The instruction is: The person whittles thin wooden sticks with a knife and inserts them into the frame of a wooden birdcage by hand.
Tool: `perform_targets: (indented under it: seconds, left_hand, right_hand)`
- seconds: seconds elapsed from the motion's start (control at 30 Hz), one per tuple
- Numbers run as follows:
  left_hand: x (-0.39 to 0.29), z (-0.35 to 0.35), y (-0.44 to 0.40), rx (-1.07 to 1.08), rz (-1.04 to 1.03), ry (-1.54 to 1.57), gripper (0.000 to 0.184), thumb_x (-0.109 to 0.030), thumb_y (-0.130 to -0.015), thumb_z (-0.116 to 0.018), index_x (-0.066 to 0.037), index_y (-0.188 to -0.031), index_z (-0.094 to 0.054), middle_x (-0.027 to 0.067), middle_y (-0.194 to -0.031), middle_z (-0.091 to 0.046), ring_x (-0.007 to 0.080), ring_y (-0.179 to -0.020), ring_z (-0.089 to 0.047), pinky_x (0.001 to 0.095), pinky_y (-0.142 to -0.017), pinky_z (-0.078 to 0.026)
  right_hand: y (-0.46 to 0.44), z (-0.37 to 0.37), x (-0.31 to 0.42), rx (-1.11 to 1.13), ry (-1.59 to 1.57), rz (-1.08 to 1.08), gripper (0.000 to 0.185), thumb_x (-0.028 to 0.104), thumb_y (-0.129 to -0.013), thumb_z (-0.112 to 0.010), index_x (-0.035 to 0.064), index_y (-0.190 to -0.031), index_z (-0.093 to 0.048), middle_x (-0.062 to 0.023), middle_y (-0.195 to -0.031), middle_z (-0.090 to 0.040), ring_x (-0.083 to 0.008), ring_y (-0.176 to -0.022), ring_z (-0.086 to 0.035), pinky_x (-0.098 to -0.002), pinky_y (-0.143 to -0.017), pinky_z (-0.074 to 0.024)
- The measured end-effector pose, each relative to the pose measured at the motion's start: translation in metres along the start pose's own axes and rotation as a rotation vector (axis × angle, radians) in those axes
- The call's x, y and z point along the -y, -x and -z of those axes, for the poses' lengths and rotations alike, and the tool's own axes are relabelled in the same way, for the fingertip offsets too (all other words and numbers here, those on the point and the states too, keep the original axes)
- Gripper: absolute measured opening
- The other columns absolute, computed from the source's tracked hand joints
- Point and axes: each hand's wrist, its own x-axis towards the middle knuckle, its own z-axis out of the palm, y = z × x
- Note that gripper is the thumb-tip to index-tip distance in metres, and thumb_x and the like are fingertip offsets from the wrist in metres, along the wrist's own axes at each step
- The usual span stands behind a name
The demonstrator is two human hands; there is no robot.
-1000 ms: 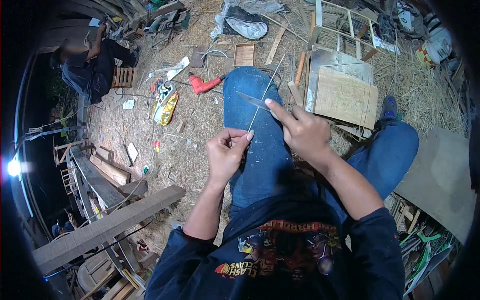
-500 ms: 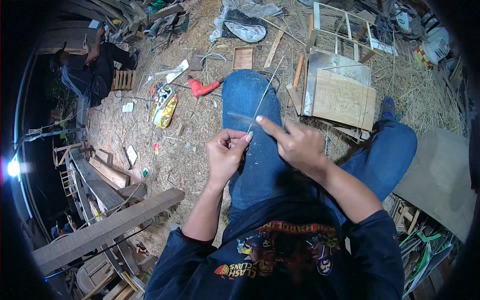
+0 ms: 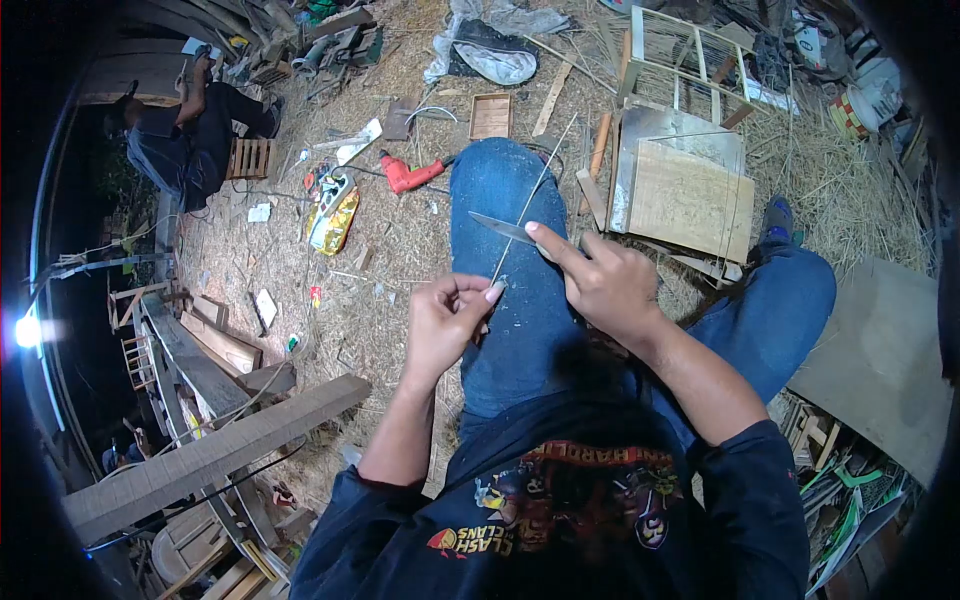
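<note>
Over my bent knee, my left hand (image 3: 447,325) pinches the near end of a thin wooden or bamboo strip (image 3: 545,172) between thumb and fingers. The strip slants away up and to the right, past the knee. My right hand (image 3: 612,285) is closed round the handle of a knife (image 3: 497,226), its index finger stretched along the back of the blade. The pointed blade points left and crosses the strip a little beyond my left fingertips. Most of the knife's handle is hidden in my palm.
A red power drill (image 3: 410,174) lies beyond my knee, left of a small wooden tray (image 3: 490,117). At right are a board-topped stand (image 3: 690,190) and a slatted frame (image 3: 690,60). A beam (image 3: 220,455) juts in at lower left. Another person (image 3: 180,140) sits at upper left.
The knife blade, blurred before, now shows sharply and lies slightly higher and further right along the strip. My left hand still pinches the strip, a little lower in view.
</note>
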Motion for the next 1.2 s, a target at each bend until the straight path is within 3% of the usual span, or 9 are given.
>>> perform_targets:
  seconds: [0.1, 0.17, 0.27, 0.4, 0.53, 0.73, 0.8, 0.97, 1.2]
  left_hand:
    - [0.012, 0.000, 0.002, -0.010, 0.023, -0.008, 0.013, -0.008, -0.093, -0.079, 0.003, -0.098, -0.074, 0.0009, -0.073, -0.069, 0.0044, -0.057, -0.059, 0.0196, -0.051, -0.043]
    - [0.018, 0.000, 0.003, -0.031, 0.005, 0.007, 0.013, -0.007, -0.093, -0.079, 0.003, -0.097, -0.074, 0.0013, -0.073, -0.069, 0.0046, -0.058, -0.059, 0.0198, -0.051, -0.043]
    - [0.019, -0.002, -0.001, -0.027, 0.011, 0.060, 0.011, -0.006, -0.092, -0.079, 0.003, -0.096, -0.074, 0.0019, -0.074, -0.070, 0.0048, -0.058, -0.059, 0.0201, -0.051, -0.044]
    - [0.013, -0.002, 0.002, -0.036, 0.013, 0.028, 0.010, -0.005, -0.092, -0.079, 0.003, -0.096, -0.074, 0.0019, -0.074, -0.070, 0.0049, -0.058, -0.059, 0.0203, -0.052, -0.045]
    - [0.018, -0.003, -0.002, -0.035, -0.009, 0.034, 0.013, -0.007, -0.093, -0.078, 0.005, -0.096, -0.073, 0.0027, -0.073, -0.069, 0.0046, -0.059, -0.059, 0.0204, -0.053, -0.045]
    - [0.017, -0.003, -0.002, -0.011, 0.022, 0.054, 0.011, -0.007, -0.094, -0.077, 0.003, -0.096, -0.073, 0.0025, -0.073, -0.070, 0.0059, -0.058, -0.060, 0.0202, -0.053, -0.046]
    - [0.013, -0.002, -0.002, 0.000, 0.038, 0.085, 0.011, -0.008, -0.094, -0.077, 0.003, -0.096, -0.073, 0.0031, -0.073, -0.070, 0.0064, -0.058, -0.061, 0.0202, -0.052, -0.046]
    - [0.015, 0.012, 0.011, 0.068, 0.087, 0.148, 0.013, -0.008, -0.094, -0.077, 0.003, -0.099, -0.073, 0.0049, -0.073, -0.071, 0.0077, -0.056, -0.062, 0.0204, -0.051, -0.047]
    - [0.010, 0.015, 0.013, 0.120, 0.093, 0.178, 0.015, -0.009, -0.095, -0.078, 0.004, -0.098, -0.072, 0.0052, -0.073, -0.070, 0.0070, -0.056, -0.062, 0.0215, -0.050, -0.047]
  right_hand:
    - [0.000, -0.002, 0.003, -0.014, 0.003, 0.004, 0.066, 0.014, -0.083, -0.067, 0.0352, -0.145, -0.061, -0.0015, -0.071, -0.057, -0.0177, -0.049, -0.062, -0.0347, -0.042, -0.0525]
    - [0.002, 0.000, 0.012, -0.053, 0.012, 0.017, 0.055, 0.012, -0.086, -0.070, 0.0361, -0.136, -0.070, -0.0001, -0.065, -0.050, -0.0166, -0.048, -0.057, -0.0357, -0.041, -0.0469]
    - [0.009, 0.003, 0.022, -0.019, -0.042, 0.127, 0.055, 0.012, -0.085, -0.071, 0.0344, -0.135, -0.071, 0.0002, -0.064, -0.049, -0.0155, -0.047, -0.057, -0.0347, -0.040, -0.0464]
    - [-0.001, 0.004, 0.009, -0.089, 0.031, 0.042, 0.054, 0.011, -0.084, -0.068, 0.0317, -0.134, -0.072, 0.0010, -0.064, -0.048, -0.0151, -0.047, -0.056, -0.0332, -0.040, -0.0456]
    - [0.009, 0.007, 0.023, -0.029, -0.005, 0.148, 0.054, 0.010, -0.084, -0.068, 0.0315, -0.133, -0.072, 0.0000, -0.064, -0.049, -0.0157, -0.047, -0.057, -0.0336, -0.040, -0.0463]
    - [0.003, 0.004, 0.013, -0.065, 0.033, 0.018, 0.055, 0.011, -0.082, -0.071, 0.0327, -0.133, -0.072, 0.0008, -0.064, -0.048, -0.0159, -0.048, -0.058, -0.0345, -0.041, -0.0475]
    - [0.008, 0.004, 0.018, 0.011, -0.038, 0.168, 0.060, 0.013, -0.082, -0.068, 0.0320, -0.139, -0.067, 0.0009, -0.069, -0.053, -0.0141, -0.051, -0.061, -0.0323, -0.041, -0.0497]
    - [-0.007, -0.010, -0.004, -0.156, -0.013, -0.041, 0.053, 0.017, -0.088, -0.071, 0.0374, -0.137, -0.069, -0.0010, -0.064, -0.051, -0.0183, -0.048, -0.057, -0.0354, -0.041, -0.0447]
    - [-0.012, -0.018, -0.007, -0.153, -0.022, -0.029, 0.059, 0.015, -0.087, -0.072, 0.0378, -0.141, -0.066, -0.0016, -0.065, -0.052, -0.0184, -0.048, -0.056, -0.0358, -0.043, -0.0462]
